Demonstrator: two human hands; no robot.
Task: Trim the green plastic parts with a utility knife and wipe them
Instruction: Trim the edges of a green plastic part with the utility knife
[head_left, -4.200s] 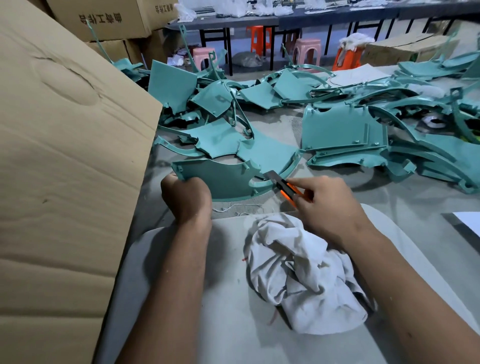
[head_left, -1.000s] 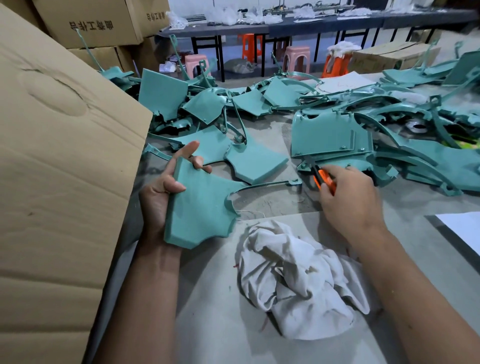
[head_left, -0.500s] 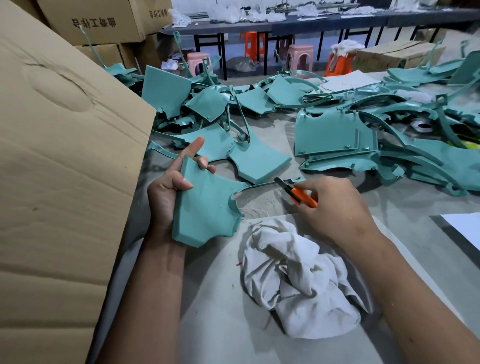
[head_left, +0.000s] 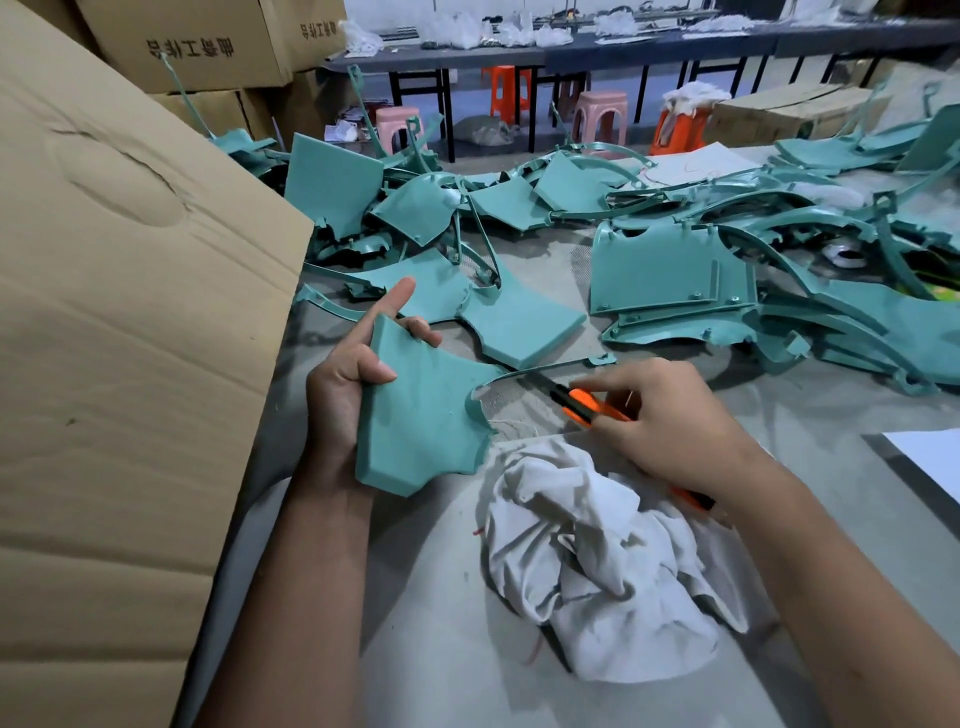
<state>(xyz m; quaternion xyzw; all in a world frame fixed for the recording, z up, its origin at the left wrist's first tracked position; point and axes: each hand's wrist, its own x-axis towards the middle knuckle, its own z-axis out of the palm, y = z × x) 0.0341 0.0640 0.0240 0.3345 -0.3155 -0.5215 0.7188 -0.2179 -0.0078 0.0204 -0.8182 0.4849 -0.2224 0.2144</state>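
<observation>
At nine o'clock a cardboard flap is leaning in over the counter. Just right of it, the left hand is grasping a green part, thumb curled over its near face and fingers wrapping behind the top edge, index finger sticking straight up. The part is being held tilted up off the counter, at about ten o'clock from the rag. A thin curved arm of the part is reaching toward two o'clock from its body.

The right hand is clenching an orange knife, with the dark blade end pointing toward ten o'clock and lying along that thin arm. Whether the blade is actually touching the plastic cannot be told.

Judging by this, the trimming step is in hand, and the wiping is not yet done: the white rag is lying crumpled at six o'clock, under the right wrist. The next move is likely calling for a steady left grip while the blade is drawn along the arm's edge, keeping the stroke clear of the left fingers.

Beyond, from twelve to three o'clock, a pile of parts is waiting on the counter.
</observation>
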